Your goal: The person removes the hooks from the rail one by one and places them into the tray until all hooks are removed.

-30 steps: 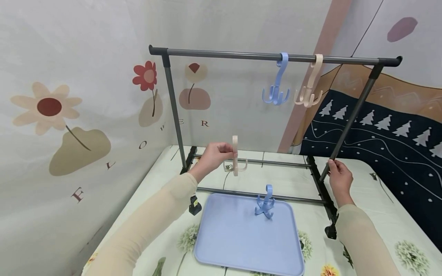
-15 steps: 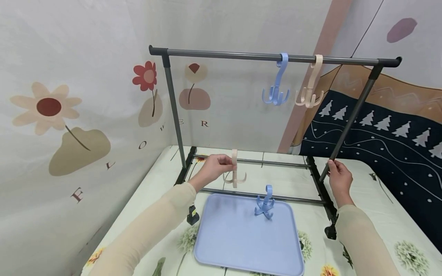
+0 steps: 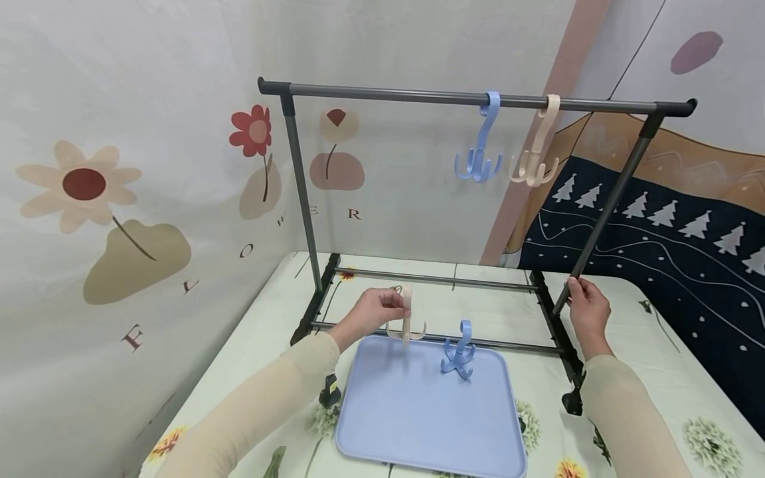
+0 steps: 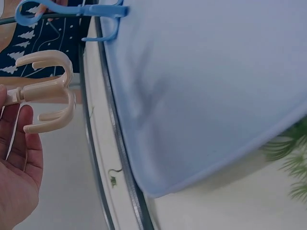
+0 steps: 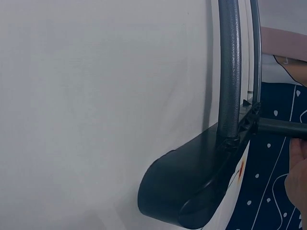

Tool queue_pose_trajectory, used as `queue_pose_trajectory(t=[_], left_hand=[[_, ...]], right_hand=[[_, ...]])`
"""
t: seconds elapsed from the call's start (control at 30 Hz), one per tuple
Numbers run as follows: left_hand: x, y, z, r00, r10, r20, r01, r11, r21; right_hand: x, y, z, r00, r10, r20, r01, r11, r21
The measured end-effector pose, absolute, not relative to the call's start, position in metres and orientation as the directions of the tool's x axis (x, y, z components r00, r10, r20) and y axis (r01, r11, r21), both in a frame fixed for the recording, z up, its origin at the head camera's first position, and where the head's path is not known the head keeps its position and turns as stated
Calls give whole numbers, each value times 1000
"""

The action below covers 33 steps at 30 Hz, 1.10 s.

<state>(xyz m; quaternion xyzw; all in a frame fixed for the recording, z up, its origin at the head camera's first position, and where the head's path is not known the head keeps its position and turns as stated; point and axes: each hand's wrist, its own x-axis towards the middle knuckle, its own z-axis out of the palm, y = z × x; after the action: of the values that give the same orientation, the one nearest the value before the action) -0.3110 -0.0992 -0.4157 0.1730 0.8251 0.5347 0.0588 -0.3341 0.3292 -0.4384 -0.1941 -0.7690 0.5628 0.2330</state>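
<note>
Left hand [image 3: 372,312] pinches beige hook [image 3: 406,326], unhung; right hand [image 3: 588,313] grips post [image 3: 618,189]. Above both, two hooks [image 3: 478,166] [image 3: 530,164] hung on rail [image 3: 382,95]; between them, blue hook [image 3: 459,358] unhung on tray [image 3: 418,415].

Wall cloth [image 3: 197,53]: pale grey, along the left and back.
Daisy print [image 3: 85,184]: peach petals, dark-red middle; its stem runs into an olive-beige mound [image 3: 139,262].
Red flower print [image 3: 258,131]: pinkish middle, stem over a beige shape.
Round bloom print [image 3: 349,126]: peach with a dark-red wedge, above a brownish-pink mound [image 3: 352,172].
Letters [image 3: 133,337]: F, L, O, W, E, R, climbing towards the back.
Pink stripe [image 3: 580,33]: slanting down the back wall.
Purple oval [image 3: 696,52]: upper right.
Brown hill [image 3: 732,176]: above a navy panel [image 3: 633,255].
Navy panel: white trees [image 3: 696,222], wavy lines, dots.
Tablecloth [image 3: 687,378]: whitish, printed with pale-green blooms [image 3: 712,443] and a yellow-orange flower [image 3: 570,469].
</note>
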Motion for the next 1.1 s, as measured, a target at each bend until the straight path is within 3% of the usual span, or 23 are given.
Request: queue_pose_trajectory(t=[1.1], left_hand=[[-300, -94, -450, -911, 406, 70, 253, 418, 873]], right_hand=[[-333, 328, -438, -816, 559, 145, 37, 300, -953]])
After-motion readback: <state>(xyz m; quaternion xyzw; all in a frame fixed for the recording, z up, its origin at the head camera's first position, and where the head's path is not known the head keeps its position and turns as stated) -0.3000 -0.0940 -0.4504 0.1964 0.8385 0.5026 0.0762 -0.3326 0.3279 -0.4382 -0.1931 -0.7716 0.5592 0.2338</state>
